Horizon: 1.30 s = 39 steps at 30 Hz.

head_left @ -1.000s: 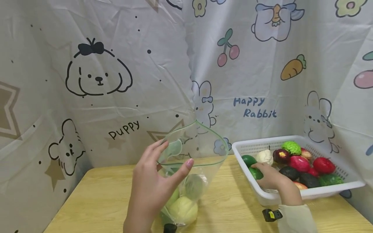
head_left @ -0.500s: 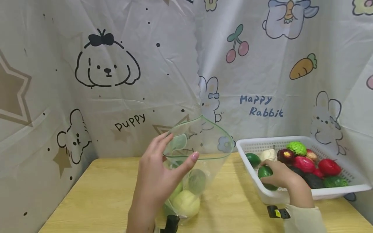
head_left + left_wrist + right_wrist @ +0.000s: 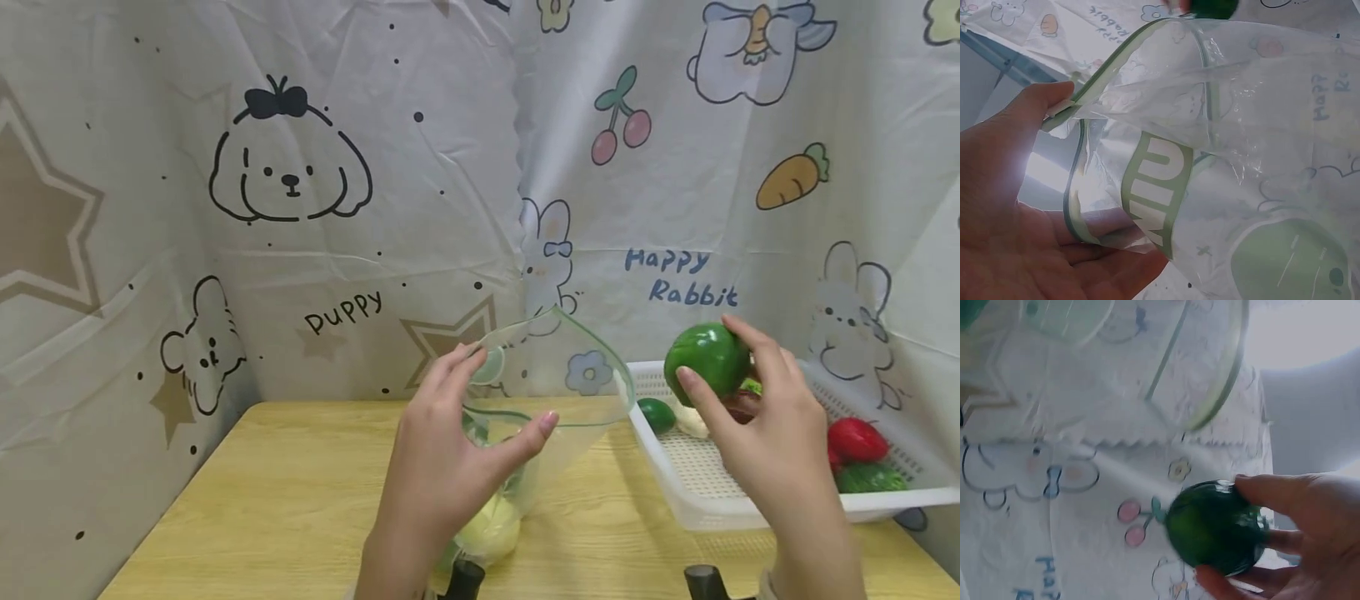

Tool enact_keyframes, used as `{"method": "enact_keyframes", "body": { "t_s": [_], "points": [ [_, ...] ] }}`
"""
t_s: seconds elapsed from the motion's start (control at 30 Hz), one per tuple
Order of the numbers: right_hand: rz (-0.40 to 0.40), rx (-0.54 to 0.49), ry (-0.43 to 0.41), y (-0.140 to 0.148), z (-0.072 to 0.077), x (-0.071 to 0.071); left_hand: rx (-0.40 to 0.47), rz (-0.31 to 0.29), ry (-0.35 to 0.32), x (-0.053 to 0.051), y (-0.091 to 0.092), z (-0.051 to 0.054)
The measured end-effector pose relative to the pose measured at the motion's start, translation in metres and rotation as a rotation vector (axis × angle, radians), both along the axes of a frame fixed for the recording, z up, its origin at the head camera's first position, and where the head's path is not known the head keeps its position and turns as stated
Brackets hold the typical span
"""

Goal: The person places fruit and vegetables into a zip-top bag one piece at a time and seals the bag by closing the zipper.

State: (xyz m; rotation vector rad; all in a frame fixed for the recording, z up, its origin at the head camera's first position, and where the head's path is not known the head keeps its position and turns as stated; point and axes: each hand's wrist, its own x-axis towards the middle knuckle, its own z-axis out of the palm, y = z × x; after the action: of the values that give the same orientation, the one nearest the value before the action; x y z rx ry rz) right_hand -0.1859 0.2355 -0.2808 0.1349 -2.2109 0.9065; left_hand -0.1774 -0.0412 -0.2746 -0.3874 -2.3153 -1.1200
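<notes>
My right hand (image 3: 783,433) grips a round, glossy green fruit or vegetable (image 3: 705,360) above the left part of the white basket; the right wrist view also has the green piece (image 3: 1213,528) between thumb and fingers. With thumb and fingers spread, my left hand (image 3: 450,458) holds the mouth of a clear, green-edged zip bag (image 3: 577,367) wide. Yellow and green pieces lie low in the bag, partly behind that hand. In the left wrist view, the thumb of the hand (image 3: 1041,206) pinches the bag's green rim, other fingers behind the plastic (image 3: 1260,125).
The white perforated basket (image 3: 693,512) stands at the right on the wooden table (image 3: 277,500), holding a small green piece (image 3: 657,414), a red one (image 3: 858,439) and several others. A printed curtain (image 3: 450,208) hangs behind the table.
My right hand has lifted the green piece out of the basket and brought it up near the bag's mouth. The left hand and the bag appear slightly further right in the head view.
</notes>
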Motion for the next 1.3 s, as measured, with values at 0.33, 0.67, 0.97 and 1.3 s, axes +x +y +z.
{"method": "enact_keyframes", "body": {
  "t_s": [0.33, 0.67, 0.97, 1.3],
  "points": [
    [0.253, -0.058, 0.36, -0.049, 0.004, 0.014, 0.008, -0.015, 0.068, 0.0, 0.001, -0.001],
    [0.218, 0.052, 0.335, -0.06, -0.001, 0.013, -0.004, -0.006, 0.082, -0.001, 0.0, -0.001],
    [0.228, 0.098, 0.315, -0.063, -0.006, 0.008, 0.003, -0.01, 0.087, -0.001, 0.0, 0.0],
    [0.36, 0.18, 0.292, -0.062, -0.005, 0.009, -0.007, 0.012, 0.106, -0.002, -0.003, 0.0]
  ]
}}
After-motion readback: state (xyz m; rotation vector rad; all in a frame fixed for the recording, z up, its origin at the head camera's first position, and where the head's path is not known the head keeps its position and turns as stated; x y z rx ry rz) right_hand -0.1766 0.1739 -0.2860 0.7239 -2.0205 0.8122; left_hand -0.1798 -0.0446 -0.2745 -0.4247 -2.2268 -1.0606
